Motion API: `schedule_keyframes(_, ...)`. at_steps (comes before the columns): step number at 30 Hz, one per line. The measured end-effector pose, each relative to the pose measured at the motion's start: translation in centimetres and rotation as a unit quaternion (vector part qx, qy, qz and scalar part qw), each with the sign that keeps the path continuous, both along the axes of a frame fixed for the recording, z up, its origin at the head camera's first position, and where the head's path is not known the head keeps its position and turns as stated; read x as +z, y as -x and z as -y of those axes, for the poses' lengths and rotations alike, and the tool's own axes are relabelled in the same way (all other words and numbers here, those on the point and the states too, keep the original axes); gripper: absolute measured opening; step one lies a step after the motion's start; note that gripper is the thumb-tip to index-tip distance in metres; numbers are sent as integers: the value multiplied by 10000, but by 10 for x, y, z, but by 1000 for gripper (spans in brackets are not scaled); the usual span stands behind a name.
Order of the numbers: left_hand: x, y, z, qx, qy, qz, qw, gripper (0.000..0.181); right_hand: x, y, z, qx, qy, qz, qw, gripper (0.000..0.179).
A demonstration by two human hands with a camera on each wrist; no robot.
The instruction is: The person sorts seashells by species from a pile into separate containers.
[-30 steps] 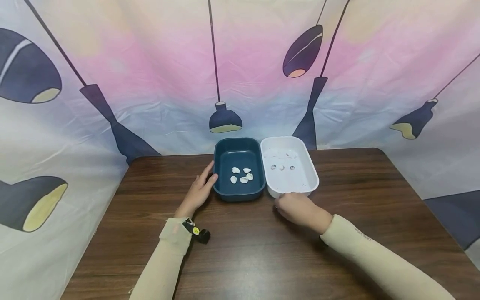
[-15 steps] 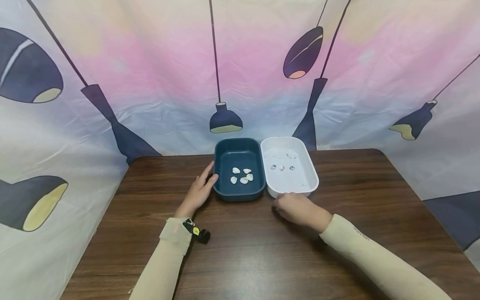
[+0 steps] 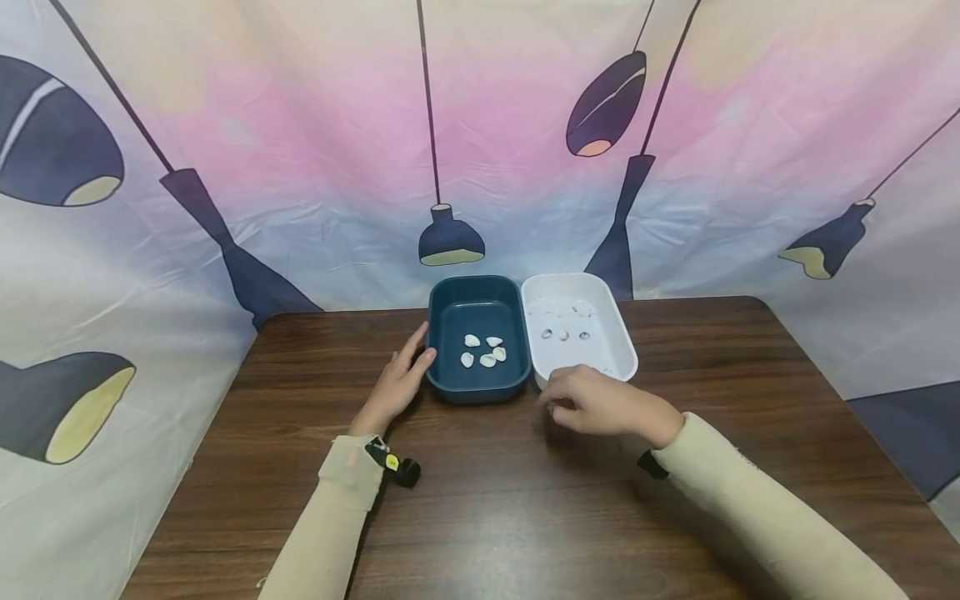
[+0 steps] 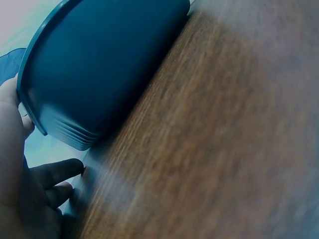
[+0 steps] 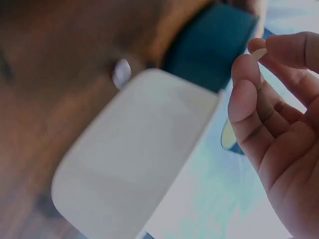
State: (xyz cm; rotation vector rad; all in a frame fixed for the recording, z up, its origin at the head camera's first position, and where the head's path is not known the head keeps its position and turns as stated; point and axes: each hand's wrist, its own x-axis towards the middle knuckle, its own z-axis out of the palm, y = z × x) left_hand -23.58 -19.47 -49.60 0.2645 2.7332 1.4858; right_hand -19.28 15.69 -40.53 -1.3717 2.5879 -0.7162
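My left hand (image 3: 393, 387) rests its fingers along the left side of a dark teal tray (image 3: 442, 379), also seen in the left wrist view. Several small white shells (image 3: 472, 341) lie inside that tray. To its right stands a white tray (image 3: 626, 362) with 3 smaller, darker-marked shells (image 3: 584, 336). My right hand (image 3: 600, 404) hovers at the white tray's near edge, fingers bent and thumb near the fingertips. In the right wrist view a pale sliver (image 5: 259, 53) shows at the fingertips; whether shell or nail is unclear. Below lies a blurred whitish piece (image 5: 121, 73) on the table.
Both trays stand side by side near the back edge of a brown wooden table (image 3: 465, 525). Behind hangs a pastel cloth (image 3: 330, 158) printed with dark lamps. Small flecks (image 3: 581, 311) mark the white tray's floor.
My right hand has lifted from the tabletop in front of the white tray, and its fingers have loosened slightly. The left hand, both trays and the shells inside them have stayed put.
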Motion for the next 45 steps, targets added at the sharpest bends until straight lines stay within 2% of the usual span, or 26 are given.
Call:
schedule_keyframes(6, -1, 0, 1, -10, -20, 3, 10000, 70, 13, 24, -7, -153, 186, -221, 9995, 27)
schedule_keyframes(11, 0, 0, 2, 9, -20, 21, 10000, 69, 15, 50, -11, -322, 97, -250, 9991, 22)
schedule_keyframes(16, 0, -1, 3, 13, 1, 39, 10000, 69, 6, 73, -11, -540, -186, -44, 9984, 22)
schedule_keyframes(22, 1, -2, 2, -13, -13, 23, 10000, 69, -9, 90, -6, -693, -374, 151, 9968, 23)
schedule_keyframes(31, 1, -1, 2, -8, -24, 9, 10000, 70, -23, 103, 3, -656, -722, 10, 9952, 20)
schedule_keyframes(39, 0, -1, 1, -25, -50, 3, 10000, 70, -25, 108, 10, -1055, -931, -237, 9898, 20)
schedule_keyframes(45, 0, 0, 0, -35, -32, 1, 10000, 70, -21, 105, 8, -1320, -1139, -251, 9844, 14)
